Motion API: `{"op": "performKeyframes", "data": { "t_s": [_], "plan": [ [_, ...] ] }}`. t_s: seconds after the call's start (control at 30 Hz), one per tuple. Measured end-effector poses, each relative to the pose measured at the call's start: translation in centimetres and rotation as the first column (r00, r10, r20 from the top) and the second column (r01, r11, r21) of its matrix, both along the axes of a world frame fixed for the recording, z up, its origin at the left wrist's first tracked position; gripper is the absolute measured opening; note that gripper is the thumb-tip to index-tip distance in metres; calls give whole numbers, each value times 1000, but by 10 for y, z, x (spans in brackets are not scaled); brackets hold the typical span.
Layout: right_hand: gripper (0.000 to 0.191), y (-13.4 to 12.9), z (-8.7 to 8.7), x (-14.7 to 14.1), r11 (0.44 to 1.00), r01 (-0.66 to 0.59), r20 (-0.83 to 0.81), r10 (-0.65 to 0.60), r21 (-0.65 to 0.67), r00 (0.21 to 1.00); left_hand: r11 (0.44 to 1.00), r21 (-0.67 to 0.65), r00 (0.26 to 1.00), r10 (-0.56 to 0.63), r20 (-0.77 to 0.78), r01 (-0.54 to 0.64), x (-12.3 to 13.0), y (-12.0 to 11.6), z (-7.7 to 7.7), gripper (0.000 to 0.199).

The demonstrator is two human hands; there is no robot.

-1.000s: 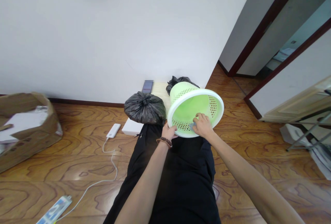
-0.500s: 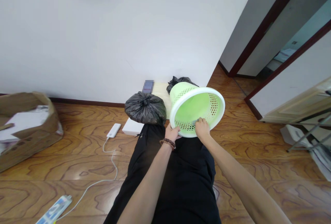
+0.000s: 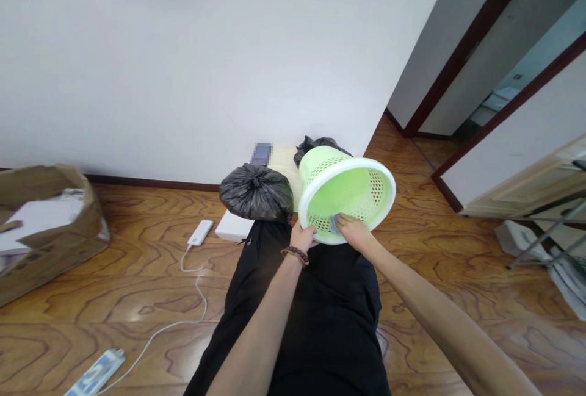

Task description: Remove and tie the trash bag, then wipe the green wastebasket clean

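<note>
A light green plastic waste basket (image 3: 326,164) with a pale rim and rows of holes is tilted on its side, its mouth facing me. My left hand (image 3: 303,237) is closed around the near left part of the rim, thumb on the inner side. Inside the mouth, my right hand (image 3: 353,230) pinches a small grey-blue cloth (image 3: 336,223) against the lower inner wall. Just left of the basket sits a tied black garbage bag (image 3: 257,193). Another black bag (image 3: 315,146) is partly hidden behind the basket.
A cardboard box (image 3: 68,243) with papers stands at the left. On the wooden floor are a white adapter (image 3: 200,233) with a cable, a white box (image 3: 232,226) and a power strip (image 3: 96,374). Metal rack legs (image 3: 540,243) stand at the right, below a doorway.
My right hand has shifted left along the inside of the basket with the cloth, and more of the cloth shows. My left hand keeps its hold on the rim.
</note>
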State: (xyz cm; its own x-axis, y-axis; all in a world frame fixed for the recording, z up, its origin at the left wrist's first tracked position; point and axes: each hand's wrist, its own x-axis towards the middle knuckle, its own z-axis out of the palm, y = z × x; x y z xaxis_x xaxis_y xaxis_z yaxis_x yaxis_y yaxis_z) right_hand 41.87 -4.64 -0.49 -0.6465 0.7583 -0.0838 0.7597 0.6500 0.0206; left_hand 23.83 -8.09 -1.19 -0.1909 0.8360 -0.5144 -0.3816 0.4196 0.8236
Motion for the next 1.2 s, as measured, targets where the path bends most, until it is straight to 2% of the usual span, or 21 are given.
{"op": "performKeyframes", "data": {
  "t_s": [0.23, 0.33, 0.4, 0.47, 0.57, 0.67, 0.77, 0.87, 0.97, 1.03, 1.1, 1.13, 1.2],
  "plan": [
    [43, 14, 12, 17, 978, 134, 13, -138, 158, 990, 1000, -7, 999, 23, -48, -23, -10, 0, 1, 35],
    [43, 17, 15, 24, 940, 221, -13, -225, 261, 974, 999, -10, 999, 31, -15, -31, -8, 1, 3, 37],
    [43, 16, 11, 24, 903, 300, -27, -307, 307, 951, 999, -5, 999, 32, 5, -32, -4, 0, 4, 37],
    [43, 10, 2, 17, 881, 370, -40, -376, 293, 926, 999, 7, 999, 34, 19, -34, 1, 0, 4, 36],
    [42, -4, -14, -9, 891, 430, -79, -423, 148, 903, 999, 27, 999, 41, 29, -42, 6, -1, 1, 37],
    [46, -20, -24, -37, 937, 350, -172, -347, -14, 922, 998, 36, 999, 45, -8, -44, 6, 0, -7, 36],
    [51, -25, -24, -47, 974, 209, -224, -225, -93, 948, 998, 67, 997, 18, -70, -14, 2, 3, -16, 36],
    [47, -18, -13, -33, 990, 118, -180, -131, -81, 975, 994, 105, 993, -15, -114, 27, 0, 5, -20, 39],
    [42, 0, 6, -10, 984, 174, -157, -166, 39, 974, 991, 130, 994, -30, -108, 44, -1, 6, -17, 41],
    [41, 11, 19, 4, 959, 266, -218, -240, 98, 946, 991, 128, 995, -32, -96, 44, -1, 6, -14, 41],
    [36, 20, 29, 14, 926, 368, -347, -320, 82, 882, 993, 113, 995, -28, -101, 39, -3, 5, -12, 42],
    [33, 23, 31, 16, 906, 423, -423, -370, 35, 827, 993, 108, 994, -26, -107, 37, -3, 4, -11, 42],
    [27, 26, 29, 17, 844, 519, -560, -497, -135, 662, 993, 109, 994, -23, -109, 35, -3, 3, -8, 42]
  ]
}}
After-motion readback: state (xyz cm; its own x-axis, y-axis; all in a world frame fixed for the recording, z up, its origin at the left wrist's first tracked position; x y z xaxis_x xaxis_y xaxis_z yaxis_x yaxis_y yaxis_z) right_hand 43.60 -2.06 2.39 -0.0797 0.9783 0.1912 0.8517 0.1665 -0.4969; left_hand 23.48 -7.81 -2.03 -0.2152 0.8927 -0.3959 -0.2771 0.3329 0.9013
